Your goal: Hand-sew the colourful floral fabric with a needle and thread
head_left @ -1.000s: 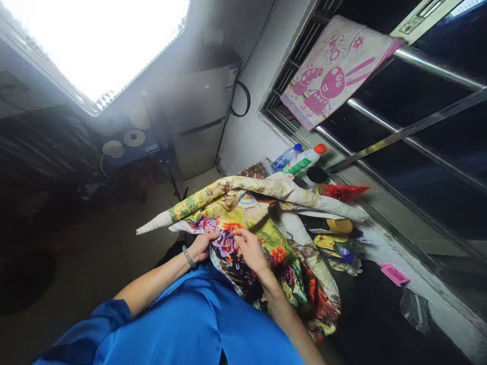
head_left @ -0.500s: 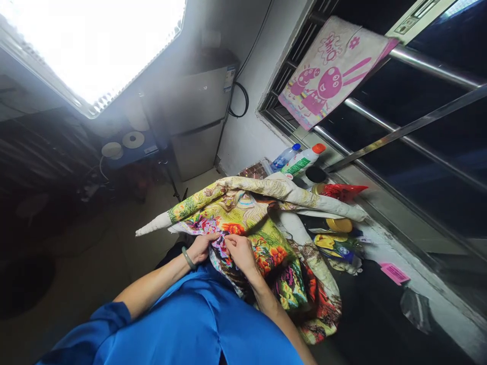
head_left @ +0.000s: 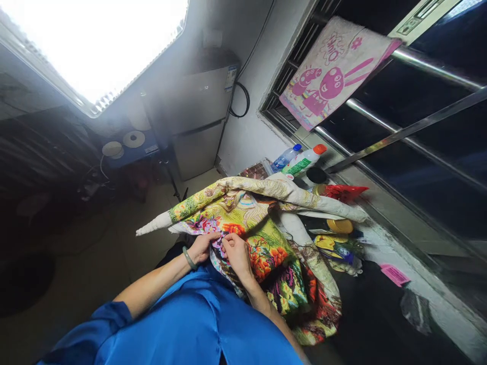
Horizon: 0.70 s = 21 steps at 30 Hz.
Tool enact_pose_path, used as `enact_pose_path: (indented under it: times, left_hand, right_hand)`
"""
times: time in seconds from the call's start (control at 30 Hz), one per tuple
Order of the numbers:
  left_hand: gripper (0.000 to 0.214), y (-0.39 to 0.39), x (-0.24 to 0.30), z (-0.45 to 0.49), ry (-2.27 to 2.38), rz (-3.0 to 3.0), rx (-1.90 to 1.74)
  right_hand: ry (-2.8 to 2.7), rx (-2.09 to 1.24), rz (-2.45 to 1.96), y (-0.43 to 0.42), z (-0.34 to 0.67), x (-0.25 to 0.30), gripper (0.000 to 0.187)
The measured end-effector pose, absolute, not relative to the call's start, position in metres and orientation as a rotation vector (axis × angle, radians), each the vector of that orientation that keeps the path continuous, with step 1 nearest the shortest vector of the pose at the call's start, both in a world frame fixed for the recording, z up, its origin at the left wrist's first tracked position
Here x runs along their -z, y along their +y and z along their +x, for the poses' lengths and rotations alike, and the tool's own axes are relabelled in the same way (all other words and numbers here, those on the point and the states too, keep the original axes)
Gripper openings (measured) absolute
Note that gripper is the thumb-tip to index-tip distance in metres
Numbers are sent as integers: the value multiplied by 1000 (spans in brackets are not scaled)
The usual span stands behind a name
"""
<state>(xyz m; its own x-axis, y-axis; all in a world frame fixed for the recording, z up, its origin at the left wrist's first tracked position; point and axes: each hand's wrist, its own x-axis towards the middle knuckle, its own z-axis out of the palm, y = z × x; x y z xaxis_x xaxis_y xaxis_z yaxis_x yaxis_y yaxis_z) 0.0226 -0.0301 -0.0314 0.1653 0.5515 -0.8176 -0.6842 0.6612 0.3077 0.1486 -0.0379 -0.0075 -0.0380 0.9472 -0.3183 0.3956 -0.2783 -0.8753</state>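
Across my lap lies a large embroidered cloth, patterned with flowers in orange, purple and green, its far edge rolled into a long tube. My left hand, with a bangle at the wrist, grips the cloth near its purple flowers, thumb on top. Just right of it, my right hand is closed in a pinch at the cloth's surface. Whatever sits between those fingertips is too small to make out. Folds of the cloth hang down to the right beneath my right forearm.
Bottles, a jar with a yellow lid and a red packet stand beyond the cloth by the barred window. A pink printed towel hangs on the bars. A bright lamp is at upper left, a fridge behind.
My right hand has shifted slightly up and left, nearer my left fingertips. My left hand and the cloth stay in place.
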Motion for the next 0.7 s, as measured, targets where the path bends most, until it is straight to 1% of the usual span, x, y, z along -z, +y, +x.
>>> enact_pose_path:
  times: [0.13,0.47,0.7]
  left_hand:
    - [19,-29,31,23,1140,-151,-873]
    - [25,-26,8,25,1170,-177,-813]
    - [28,-26,4,26,1177,-155,-830]
  right_hand:
    - [-1359,-1308,-1637,-39,150,12,19]
    - [-1266,-1353,-1643,-38,150,14,15]
    - [-1130,-1399,-1679,-40,147,17,27]
